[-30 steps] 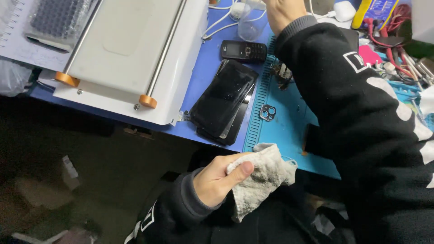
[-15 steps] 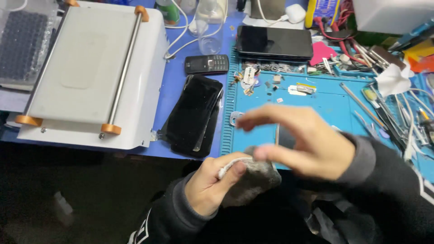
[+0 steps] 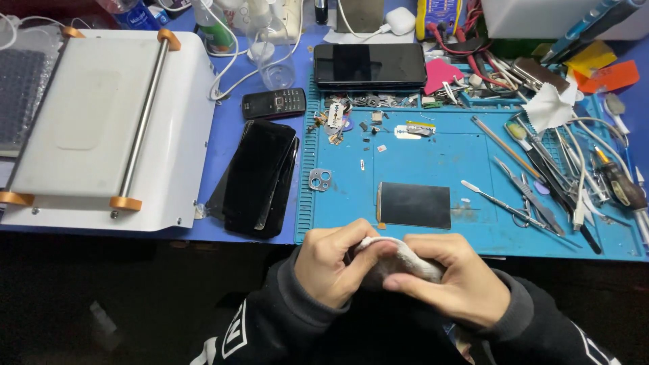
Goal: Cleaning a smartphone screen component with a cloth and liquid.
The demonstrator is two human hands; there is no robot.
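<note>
White machine, blue mat, grey-white cloth held in both hands at the bench edge.

White flat-topped machine (image 3: 101, 128) with two metal rails fills the left of the blue table (image 3: 230, 94); a blue work mat (image 3: 433, 155) lies right of it, strewn with tools. Stacked black phone screens (image 3: 257, 176) sit between machine and mat, a dark phone (image 3: 368, 65) at the mat's top, a small dark panel (image 3: 414, 205) near its front edge. Below that, the left hand (image 3: 331, 267) and right hand (image 3: 453, 277) are both curled closed around a crumpled cloth (image 3: 399, 260).
</note>
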